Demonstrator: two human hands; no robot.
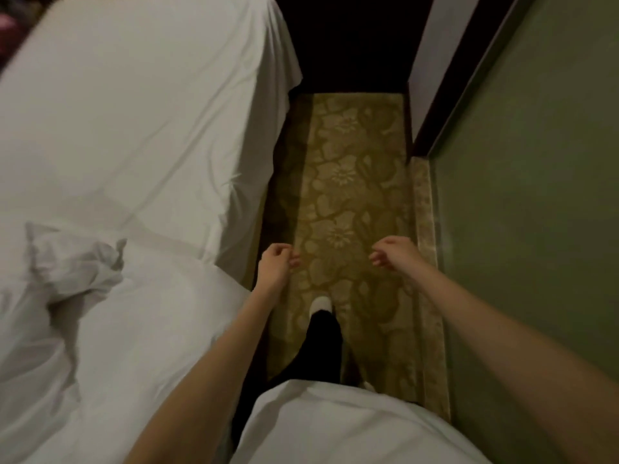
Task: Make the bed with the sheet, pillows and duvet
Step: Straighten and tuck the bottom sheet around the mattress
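Sheet [134, 112] is lying white and mostly smooth, draping off the side, while left hand [276, 259] and right hand [393, 252] are hovering loosely curled, holding nothing.

Head camera looks steeply down over bed edge [234, 182] and carpet [345, 182].

matt cloth sheet [134, 105] – patterned carpet [348, 182]

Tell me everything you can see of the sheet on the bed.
The sheet is white, thin-looking cloth spread flat, mostly smooth with shallow creases. Its right edge hangs loose toward the carpet, in folds near the far corner. Bulkier rumpled bedding, probably the duvet, lies over its near end. The left hand and right hand do not touch it.
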